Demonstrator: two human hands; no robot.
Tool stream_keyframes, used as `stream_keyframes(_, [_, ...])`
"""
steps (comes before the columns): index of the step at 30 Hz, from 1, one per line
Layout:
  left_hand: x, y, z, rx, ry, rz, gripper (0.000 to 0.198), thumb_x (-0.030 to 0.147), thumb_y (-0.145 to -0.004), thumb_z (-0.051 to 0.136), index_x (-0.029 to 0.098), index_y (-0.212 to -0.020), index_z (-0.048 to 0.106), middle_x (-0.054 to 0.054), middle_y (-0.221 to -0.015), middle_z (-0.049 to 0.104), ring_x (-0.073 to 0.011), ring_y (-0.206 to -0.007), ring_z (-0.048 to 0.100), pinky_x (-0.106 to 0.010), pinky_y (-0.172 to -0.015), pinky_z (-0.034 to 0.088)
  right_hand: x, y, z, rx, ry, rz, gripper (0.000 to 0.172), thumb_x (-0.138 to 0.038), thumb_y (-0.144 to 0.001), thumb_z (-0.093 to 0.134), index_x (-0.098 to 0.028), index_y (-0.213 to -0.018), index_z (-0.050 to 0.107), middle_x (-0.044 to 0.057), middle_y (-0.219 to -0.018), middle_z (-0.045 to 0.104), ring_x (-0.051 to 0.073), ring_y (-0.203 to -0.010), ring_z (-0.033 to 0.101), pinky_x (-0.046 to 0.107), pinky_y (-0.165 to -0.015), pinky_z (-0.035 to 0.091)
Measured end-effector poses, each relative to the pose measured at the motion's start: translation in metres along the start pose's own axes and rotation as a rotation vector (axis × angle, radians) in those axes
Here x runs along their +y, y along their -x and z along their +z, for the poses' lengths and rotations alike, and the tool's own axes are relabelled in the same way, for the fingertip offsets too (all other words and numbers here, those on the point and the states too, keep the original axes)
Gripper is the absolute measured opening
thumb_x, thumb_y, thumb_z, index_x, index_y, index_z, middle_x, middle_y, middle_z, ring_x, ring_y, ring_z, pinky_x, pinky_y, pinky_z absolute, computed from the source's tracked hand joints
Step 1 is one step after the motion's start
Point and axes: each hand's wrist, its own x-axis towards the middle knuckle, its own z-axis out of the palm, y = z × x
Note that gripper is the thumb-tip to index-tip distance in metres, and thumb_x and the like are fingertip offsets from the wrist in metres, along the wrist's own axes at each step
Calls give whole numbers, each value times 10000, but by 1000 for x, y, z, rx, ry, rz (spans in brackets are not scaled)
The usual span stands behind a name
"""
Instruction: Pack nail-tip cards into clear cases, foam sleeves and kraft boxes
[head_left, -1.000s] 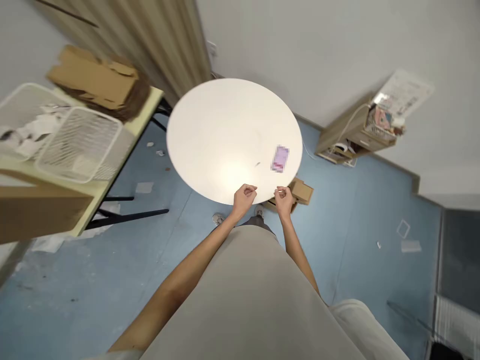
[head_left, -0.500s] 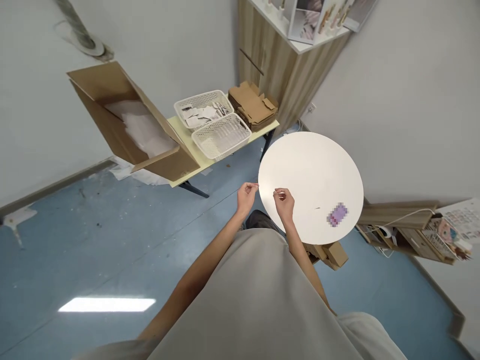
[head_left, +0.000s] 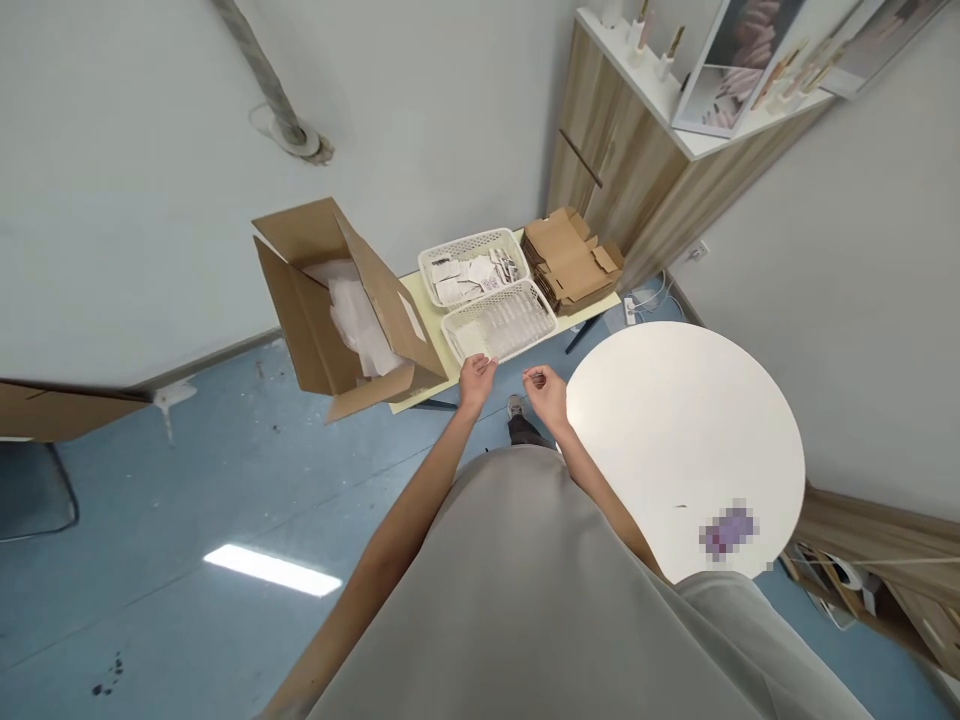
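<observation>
My left hand (head_left: 477, 382) is at the front edge of the yellow table (head_left: 427, 318), just below the nearer white basket (head_left: 501, 322), with its fingers apart and nothing visible in them. My right hand (head_left: 546, 394) is beside the left rim of the round white table (head_left: 686, 420); its fingers are curled together, and whatever they may hold is too small to make out. The nearer basket contains clear plastic pieces. Behind it, another white basket (head_left: 472, 268) holds white and dark printed pieces. Flat brown cartons (head_left: 574, 262) are stacked to their right.
An open cardboard box (head_left: 300, 320) with white wrapping stands at the yellow table's left end. A blurred purple object (head_left: 729, 530) and a tiny dark item (head_left: 679, 506) lie on the round table. A wooden cabinet (head_left: 630, 150) stands behind.
The view has turned left and moved toward the yellow table. My hands have left the round table's edge for the side near the baskets, and my left fingers have spread.
</observation>
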Motion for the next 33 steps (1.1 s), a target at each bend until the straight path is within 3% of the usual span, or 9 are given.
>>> stream_keyframes(4, [8, -50, 14, 14, -359, -109, 305, 421, -843, 854, 226, -905, 627, -200, -1135, 809, -370, -1300, 738, -457, -1092, 553, -5, -42, 12, -75, 29, 44, 118, -406, -890, 649, -293, -856, 651, 54, -1010, 850, 251, -829, 768, 387, -847, 627])
stream_keyframes(8, [2, -82, 31, -37, -699, -188, 397, 527, -818, 862, 269, -739, 572, -204, -940, 801, -437, -1228, 749, -459, -1001, 556, -3, -73, 13, -141, 72, 95, 114, -401, -893, 665, -297, -846, 664, 39, -984, 852, 257, -830, 774, 394, -867, 623])
stream_keyframes(12, [-8, -96, 44, -62, -803, -223, 406, 569, -849, 841, 269, -709, 608, -213, -851, 786, -430, -1075, 783, -438, -868, 558, 2, -95, 8, -186, 110, 117, 121, -398, -899, 669, -285, -858, 680, 35, -960, 845, 261, -854, 780, 394, -885, 620])
stream_keyframes(16, [-11, -101, 48, -71, -882, -255, 415, 583, -899, 810, 213, -751, 694, -186, -863, 803, -372, -1003, 785, -392, -827, 538, 7, -110, 4, -197, 138, 135, 148, -418, -901, 668, -276, -870, 690, 30, -908, 829, 262, -850, 781, 385, -874, 613])
stream_keyframes(22, [-3, -99, 46, -13, -854, -279, 366, 495, -876, 879, 140, -938, 817, -169, -1082, 849, -320, -1109, 781, -319, -853, 508, 10, -118, 4, -202, 146, 136, 145, -406, -901, 659, -265, -888, 691, 35, -907, 827, 256, -879, 786, 363, -899, 596])
stream_keyframes(29, [-3, -79, 46, 86, -524, -268, 250, 372, -828, 904, 146, -907, 836, -119, -1002, 863, -327, -1142, 796, -329, -954, 535, 12, -106, 11, -185, 157, 95, 122, -381, -893, 680, -263, -868, 691, 48, -954, 847, 254, -882, 785, 362, -900, 596])
stream_keyframes(33, [0, -71, 32, 131, -402, -240, 271, 342, -875, 864, 123, -1032, 838, -149, -1093, 866, -297, -1126, 810, -335, -988, 567, 12, -95, 11, -149, 158, 66, 133, -390, -885, 682, -260, -874, 708, 50, -969, 850, 251, -863, 775, 366, -897, 600])
